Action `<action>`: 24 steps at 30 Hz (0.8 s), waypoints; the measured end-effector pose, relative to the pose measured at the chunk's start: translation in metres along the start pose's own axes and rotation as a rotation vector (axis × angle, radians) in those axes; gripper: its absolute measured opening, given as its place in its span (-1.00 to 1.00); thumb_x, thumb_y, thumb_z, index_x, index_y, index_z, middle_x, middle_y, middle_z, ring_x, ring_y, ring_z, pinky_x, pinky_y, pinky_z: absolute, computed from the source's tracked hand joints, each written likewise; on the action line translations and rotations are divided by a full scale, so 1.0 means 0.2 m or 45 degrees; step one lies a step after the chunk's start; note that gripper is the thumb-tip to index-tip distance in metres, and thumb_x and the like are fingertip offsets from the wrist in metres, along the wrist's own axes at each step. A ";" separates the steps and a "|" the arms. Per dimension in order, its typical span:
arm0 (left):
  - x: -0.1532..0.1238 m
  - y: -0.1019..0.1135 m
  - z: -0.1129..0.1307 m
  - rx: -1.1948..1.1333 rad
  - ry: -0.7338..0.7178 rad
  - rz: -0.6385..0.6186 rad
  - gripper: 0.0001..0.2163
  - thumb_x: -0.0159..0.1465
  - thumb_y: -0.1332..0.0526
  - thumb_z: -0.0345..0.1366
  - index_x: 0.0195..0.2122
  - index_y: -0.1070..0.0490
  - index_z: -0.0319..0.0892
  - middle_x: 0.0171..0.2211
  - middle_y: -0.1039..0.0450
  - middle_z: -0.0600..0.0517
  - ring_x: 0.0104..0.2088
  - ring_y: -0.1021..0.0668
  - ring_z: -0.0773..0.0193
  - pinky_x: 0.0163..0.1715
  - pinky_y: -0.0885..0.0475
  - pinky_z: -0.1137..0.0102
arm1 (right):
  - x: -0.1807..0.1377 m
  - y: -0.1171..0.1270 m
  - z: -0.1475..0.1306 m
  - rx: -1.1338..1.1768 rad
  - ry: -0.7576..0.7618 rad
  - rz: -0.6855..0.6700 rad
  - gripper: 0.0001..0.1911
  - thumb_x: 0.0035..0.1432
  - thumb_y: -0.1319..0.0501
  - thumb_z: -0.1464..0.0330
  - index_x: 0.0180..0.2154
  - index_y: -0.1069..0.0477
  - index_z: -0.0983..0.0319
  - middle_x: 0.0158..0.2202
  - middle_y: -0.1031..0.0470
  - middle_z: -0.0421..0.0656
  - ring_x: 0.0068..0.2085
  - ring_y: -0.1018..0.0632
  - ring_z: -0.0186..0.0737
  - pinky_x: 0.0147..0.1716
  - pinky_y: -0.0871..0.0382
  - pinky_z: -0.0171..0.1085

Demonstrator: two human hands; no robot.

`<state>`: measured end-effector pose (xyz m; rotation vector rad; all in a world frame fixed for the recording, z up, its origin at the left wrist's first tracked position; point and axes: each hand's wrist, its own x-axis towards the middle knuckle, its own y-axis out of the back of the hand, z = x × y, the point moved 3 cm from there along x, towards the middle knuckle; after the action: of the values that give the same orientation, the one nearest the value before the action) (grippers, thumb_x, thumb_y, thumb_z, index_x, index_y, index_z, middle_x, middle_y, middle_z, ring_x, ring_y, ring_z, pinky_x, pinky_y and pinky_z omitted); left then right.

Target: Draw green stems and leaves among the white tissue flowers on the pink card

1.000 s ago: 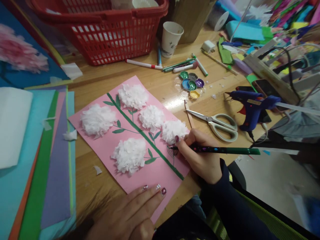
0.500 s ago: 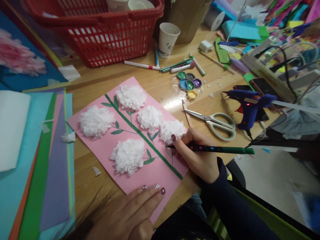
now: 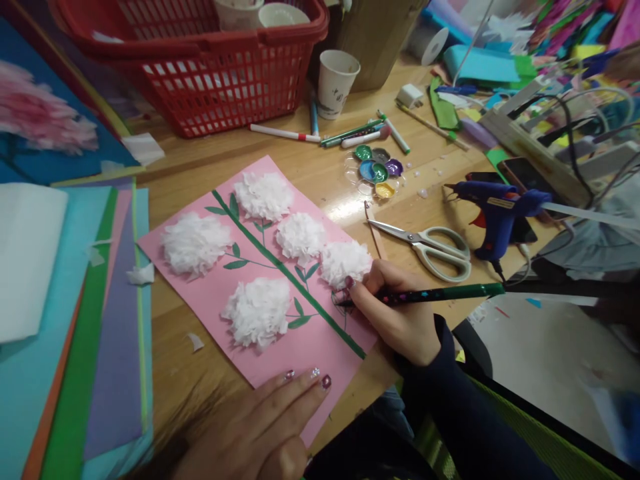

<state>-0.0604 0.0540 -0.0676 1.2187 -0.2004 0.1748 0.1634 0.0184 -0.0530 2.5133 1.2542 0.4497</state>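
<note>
Through my head feed, the pink sheet (image 3: 295, 350) lies tilted at the centre of the frame, on the wooden table (image 3: 170, 373). My right hand (image 3: 400, 313), right of centre, pinches a dark green pen (image 3: 445, 293) between thumb and fingers, its tip at a leaf outline (image 3: 335, 297) below the lowest-right bloom. My left hand (image 3: 265, 420), bottom centre, lies palm down, fingers straight and side by side, their tips on the sheet's lower part.

Five white paper flowers (image 3: 257, 312) are in place, and a thick green stem (image 3: 287, 270) runs diagonally between them. The leaves (image 3: 299, 323) along it look filled in green. I judge only that outlined sprig unfinished; my right fingers partly hide it, so I cannot tell how much remains.
</note>
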 end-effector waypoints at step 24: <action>-0.02 0.06 0.04 -0.088 0.293 0.295 -0.78 0.40 -0.04 -0.36 -0.20 -0.49 -0.14 -0.03 -0.55 0.09 0.04 -0.54 0.28 0.18 -0.35 0.28 | 0.03 -0.03 -0.19 0.148 0.102 -0.107 -0.66 0.05 -0.36 0.41 -0.59 -0.23 0.20 -0.63 -0.28 -0.32 -0.59 -0.30 -0.44 -0.59 -0.20 -0.37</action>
<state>-0.0683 0.0512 -0.0547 1.0949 -0.1452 0.5026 0.1475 0.0317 -0.0194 2.5483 1.4496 0.4740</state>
